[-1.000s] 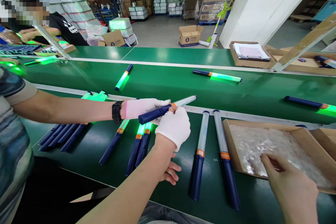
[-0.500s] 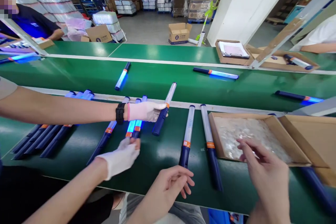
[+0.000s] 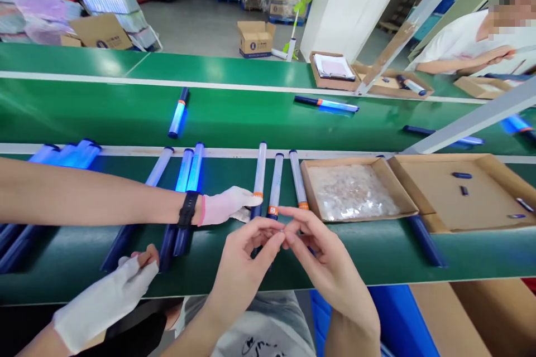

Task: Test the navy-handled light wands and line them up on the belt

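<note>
green bench (image 3: 377, 251): our right hand (image 3: 330, 268) has left the tray of small clear parts (image 3: 352, 192), and our left hand (image 3: 247, 259) has come up to meet it. we now pinch something tiny between both fingertips above the unlit wands (image 3: 275, 184); we cannot tell what. co-worker's gloved hand (image 3: 226, 205) now rests on a wand.

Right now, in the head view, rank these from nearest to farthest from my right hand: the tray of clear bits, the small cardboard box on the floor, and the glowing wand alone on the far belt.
1. Tray of clear bits, just right of the right hand.
2. Glowing wand, far belt, to the left.
3. Small cardboard box, on the floor beyond the belts.
</note>
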The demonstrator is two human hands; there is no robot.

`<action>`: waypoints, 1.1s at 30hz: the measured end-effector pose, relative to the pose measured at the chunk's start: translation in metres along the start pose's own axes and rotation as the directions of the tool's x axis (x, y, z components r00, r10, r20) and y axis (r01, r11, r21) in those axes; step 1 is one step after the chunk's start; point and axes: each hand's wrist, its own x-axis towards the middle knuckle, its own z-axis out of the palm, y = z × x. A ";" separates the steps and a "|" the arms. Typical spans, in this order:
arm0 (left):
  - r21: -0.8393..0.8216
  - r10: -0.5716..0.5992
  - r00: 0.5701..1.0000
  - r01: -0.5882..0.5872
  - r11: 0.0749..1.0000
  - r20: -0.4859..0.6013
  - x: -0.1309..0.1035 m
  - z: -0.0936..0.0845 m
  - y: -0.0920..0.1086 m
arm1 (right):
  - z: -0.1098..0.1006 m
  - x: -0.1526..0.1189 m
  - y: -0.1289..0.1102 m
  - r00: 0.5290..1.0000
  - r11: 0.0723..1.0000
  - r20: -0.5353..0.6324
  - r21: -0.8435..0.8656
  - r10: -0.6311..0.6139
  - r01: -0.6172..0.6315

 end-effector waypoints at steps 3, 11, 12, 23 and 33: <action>-0.024 0.025 1.000 -0.025 0.999 0.006 0.001 0.000 -0.002 | 0.001 0.000 0.000 0.999 0.999 -0.007 0.003 -0.036 0.036; -0.051 0.082 0.995 -0.079 0.996 0.055 0.003 -0.011 -0.009 | 0.007 -0.003 0.002 0.983 0.968 -0.103 -0.213 -0.154 0.129; -0.054 0.074 0.996 -0.071 0.996 0.057 0.004 -0.011 -0.010 | 0.008 -0.003 0.003 0.979 0.956 -0.102 -0.253 -0.177 0.147; -0.013 -0.067 0.997 0.066 0.998 -0.049 -0.001 -0.022 -0.041 | 0.009 -0.005 0.037 0.905 0.610 0.015 -0.734 -0.425 0.299; 0.606 0.141 0.964 0.025 0.795 -0.225 -0.028 -0.076 -0.057 | -0.016 -0.004 0.055 0.891 0.690 -0.198 -0.706 -0.409 0.160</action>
